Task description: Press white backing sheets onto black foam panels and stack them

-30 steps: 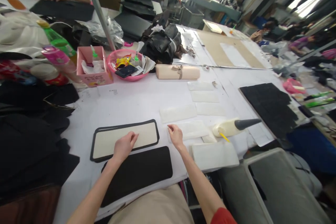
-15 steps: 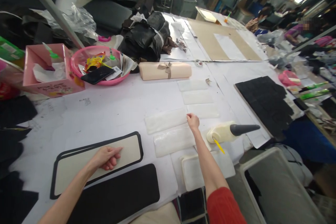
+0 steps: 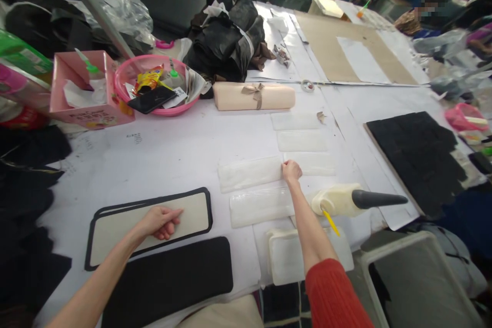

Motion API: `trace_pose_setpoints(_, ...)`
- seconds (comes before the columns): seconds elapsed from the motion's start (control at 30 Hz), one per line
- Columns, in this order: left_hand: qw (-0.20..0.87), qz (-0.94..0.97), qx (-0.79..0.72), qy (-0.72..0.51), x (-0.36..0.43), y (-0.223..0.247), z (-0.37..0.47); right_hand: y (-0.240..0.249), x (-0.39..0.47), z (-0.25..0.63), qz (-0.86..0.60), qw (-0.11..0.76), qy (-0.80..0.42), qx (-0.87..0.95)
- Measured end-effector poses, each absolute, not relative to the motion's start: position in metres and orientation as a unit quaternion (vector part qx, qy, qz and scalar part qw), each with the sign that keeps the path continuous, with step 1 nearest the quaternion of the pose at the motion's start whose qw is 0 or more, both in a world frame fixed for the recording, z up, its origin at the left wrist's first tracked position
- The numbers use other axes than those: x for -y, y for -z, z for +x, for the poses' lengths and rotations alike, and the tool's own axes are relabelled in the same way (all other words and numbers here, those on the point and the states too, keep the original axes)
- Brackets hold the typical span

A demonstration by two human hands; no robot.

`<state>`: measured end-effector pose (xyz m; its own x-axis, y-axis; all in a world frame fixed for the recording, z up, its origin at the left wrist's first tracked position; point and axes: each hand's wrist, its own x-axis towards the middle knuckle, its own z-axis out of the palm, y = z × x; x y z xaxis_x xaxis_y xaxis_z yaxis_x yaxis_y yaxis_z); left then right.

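My left hand [image 3: 163, 221] rests over a pale grey panel [image 3: 115, 238] edged in black, its thumb and index finger together and the other fingers curled. Just below that panel lies a plain black panel [image 3: 177, 279] with rounded corners. My right hand [image 3: 292, 170] pinches the right-hand corner of a translucent white strip [image 3: 249, 173]. A second such strip [image 3: 261, 206] lies nearer to me, partly behind my right forearm. Several smaller strips, one of them [image 3: 302, 141] in full view, lie farther back. The fingertips of my right hand are partly hidden.
Right of my right forearm lies a cream bottle [image 3: 342, 200] with a dark handle-like end and a yellow spout [image 3: 330, 223]. A stack of white pieces [image 3: 284, 256] is near the front edge. Behind stand a peach roll [image 3: 234, 97], pink basin [image 3: 165, 111] and pink box [image 3: 92, 118].
The view has shifted, so the table's contents appear farther right. Both hands keep nearly the same places over the panel and at the strip's corner.
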<state>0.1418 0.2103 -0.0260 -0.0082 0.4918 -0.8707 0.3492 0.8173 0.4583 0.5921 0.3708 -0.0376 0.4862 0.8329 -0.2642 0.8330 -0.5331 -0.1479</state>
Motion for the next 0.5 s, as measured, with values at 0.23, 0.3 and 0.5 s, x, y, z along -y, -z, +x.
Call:
trace_pose_setpoints(0.23, 0.644, 0.31, -0.695, -0.075, -0.211, 0.01, 0.146, 0.024, -0.386, 0.597, 0.845, 0.011, 0.209, -0.492)
trace_pose_setpoints(0.3, 0.643, 0.314, -0.692, -0.099, -0.209, 0.007, 0.147, 0.015, -0.385, 0.596, 0.839, -0.003, 0.217, -0.498)
trace_pose_setpoints(0.5, 0.608, 0.322, -0.649, -0.325, -0.187, -0.003, 0.135, -0.038, -0.354, 0.593, 0.807, -0.11, 0.224, -0.535)
